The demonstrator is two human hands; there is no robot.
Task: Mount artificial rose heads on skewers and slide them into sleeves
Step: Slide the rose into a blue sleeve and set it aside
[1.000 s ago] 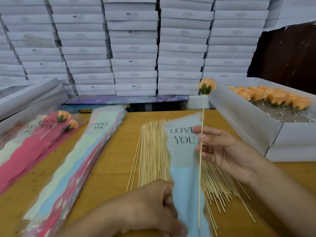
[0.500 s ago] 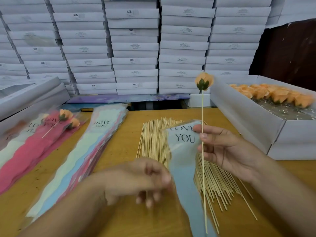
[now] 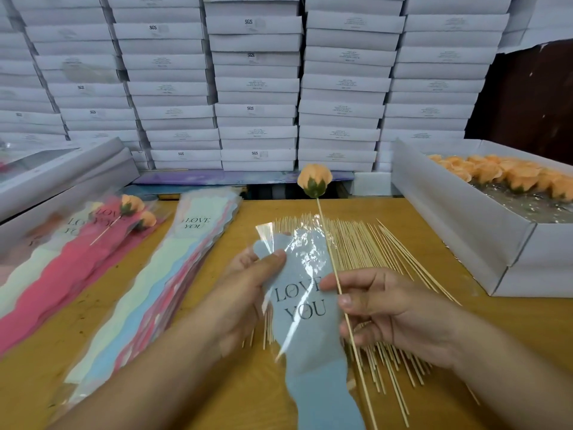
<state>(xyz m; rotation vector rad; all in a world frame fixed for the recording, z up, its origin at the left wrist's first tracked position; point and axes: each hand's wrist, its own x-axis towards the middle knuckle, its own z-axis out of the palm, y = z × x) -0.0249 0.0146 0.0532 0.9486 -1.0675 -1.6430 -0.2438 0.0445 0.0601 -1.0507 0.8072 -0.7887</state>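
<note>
- Head view: skewer [image 3: 333, 265] pinched in right hand [image 3: 390, 308], rose [image 3: 312, 180] at far end, bare tip toward the person.
- Sleeve [image 3: 302, 308] gripped by left hand [image 3: 248, 293], just left of skewer, long axes near parallel, mouth far.
- Since earlier frame: left hand risen from counter [image 3: 217, 395]; sleeve lifted.

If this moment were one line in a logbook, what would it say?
step: sleeving | left hand: grips blue sleeve | right hand: pinches skewer with rose head | rose: outside sleeve
</note>
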